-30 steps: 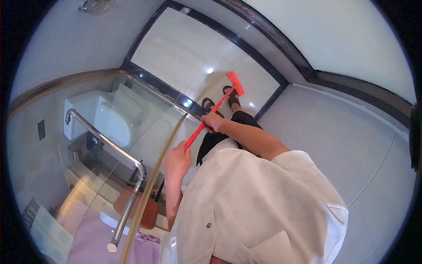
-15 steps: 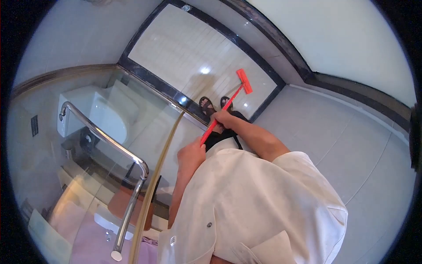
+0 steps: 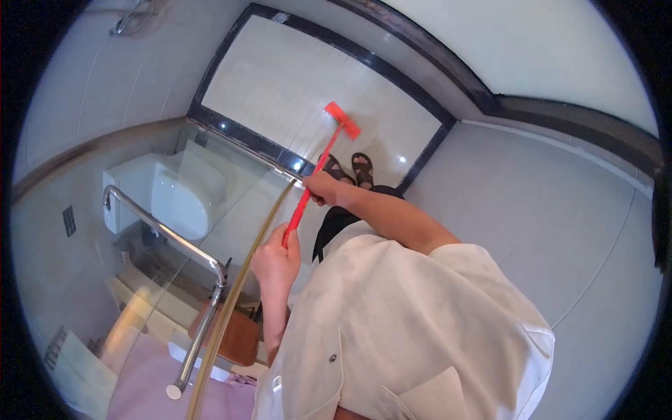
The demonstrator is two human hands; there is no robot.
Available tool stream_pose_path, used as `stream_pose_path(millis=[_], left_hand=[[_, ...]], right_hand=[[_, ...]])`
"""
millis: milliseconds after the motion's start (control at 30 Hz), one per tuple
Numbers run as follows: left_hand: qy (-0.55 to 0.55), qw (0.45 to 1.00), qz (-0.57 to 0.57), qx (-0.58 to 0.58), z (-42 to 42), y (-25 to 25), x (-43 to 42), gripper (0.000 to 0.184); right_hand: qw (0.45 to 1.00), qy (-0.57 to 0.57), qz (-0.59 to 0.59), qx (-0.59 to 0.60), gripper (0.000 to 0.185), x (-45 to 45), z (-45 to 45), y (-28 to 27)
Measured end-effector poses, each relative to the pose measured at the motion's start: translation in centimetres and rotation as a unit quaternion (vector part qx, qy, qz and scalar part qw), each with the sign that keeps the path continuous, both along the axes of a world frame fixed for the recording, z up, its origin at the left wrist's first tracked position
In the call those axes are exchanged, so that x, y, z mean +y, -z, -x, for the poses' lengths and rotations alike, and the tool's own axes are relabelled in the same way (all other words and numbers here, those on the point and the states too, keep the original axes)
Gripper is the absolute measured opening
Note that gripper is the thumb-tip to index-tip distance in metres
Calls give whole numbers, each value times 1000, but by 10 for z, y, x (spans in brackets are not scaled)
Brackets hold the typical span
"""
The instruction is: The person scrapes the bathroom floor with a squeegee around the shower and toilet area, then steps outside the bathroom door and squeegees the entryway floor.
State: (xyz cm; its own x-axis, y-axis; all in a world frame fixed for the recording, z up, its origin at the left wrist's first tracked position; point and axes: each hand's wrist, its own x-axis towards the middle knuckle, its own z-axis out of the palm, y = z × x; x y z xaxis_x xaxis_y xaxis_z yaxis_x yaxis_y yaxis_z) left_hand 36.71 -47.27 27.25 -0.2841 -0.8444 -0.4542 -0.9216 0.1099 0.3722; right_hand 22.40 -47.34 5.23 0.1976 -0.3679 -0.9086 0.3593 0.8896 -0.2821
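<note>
A red long-handled floor brush (image 3: pixel 342 120) rests its head on the pale shower floor (image 3: pixel 280 77), ahead of my sandalled feet (image 3: pixel 360 170). Its handle slants down toward my body. My right hand (image 3: pixel 322 187) is closed around the middle of that handle. Lower down, near the handle's end, my left hand (image 3: pixel 275 257) is wrapped round it with the thumb along the shaft. The handle's very end is hidden in my left hand.
To the left stands a glass panel with a gold edge (image 3: pixel 234 297) and a chrome bar handle (image 3: pixel 164 229); a white toilet (image 3: pixel 180 203) shows through it. A dark stone curb (image 3: pixel 420 98) borders the floor. Grey tiled wall (image 3: pixel 546 210) lies to the right.
Both hands have shifted left with the brush, its head sliding left across the floor. My left hand is now nearer the glass panel. The view has shifted slightly.
</note>
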Motion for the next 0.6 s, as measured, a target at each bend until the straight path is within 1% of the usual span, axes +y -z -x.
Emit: stream_pose_path(millis=[33,100,233,333,400,433,500,533,600], left_hand=[[10,1000,0,0,6,-1,1,24],[24,998,-20,55,19,-2,6,26],[74,994,-2,78,41,-5,12,27],[98,992,-5,86,60,-15,13,28],[115,990,-16,79,74,-23,13,27],[121,989,-17,77,80,-25,13,27],[113,990,-71,54,91,-27,11,27],[118,989,-72,54,96,-21,11,27],[119,984,-114,69,104,0,12,25]], right_hand=[[1000,10,0,0,26,4,9,1],[999,32,-18,-26,26,14,26,0],[996,88,-25,-17,25,29,46,1],[993,112,-26,-8,24,37,59,-14],[990,129,-47,31,23,44,67,-20],[989,135,-47,29,23,50,70,-17],[983,161,-61,59,25,64,76,-6],[982,166,-62,59,25,71,82,0],[969,177,-107,133,25,86,91,14]])
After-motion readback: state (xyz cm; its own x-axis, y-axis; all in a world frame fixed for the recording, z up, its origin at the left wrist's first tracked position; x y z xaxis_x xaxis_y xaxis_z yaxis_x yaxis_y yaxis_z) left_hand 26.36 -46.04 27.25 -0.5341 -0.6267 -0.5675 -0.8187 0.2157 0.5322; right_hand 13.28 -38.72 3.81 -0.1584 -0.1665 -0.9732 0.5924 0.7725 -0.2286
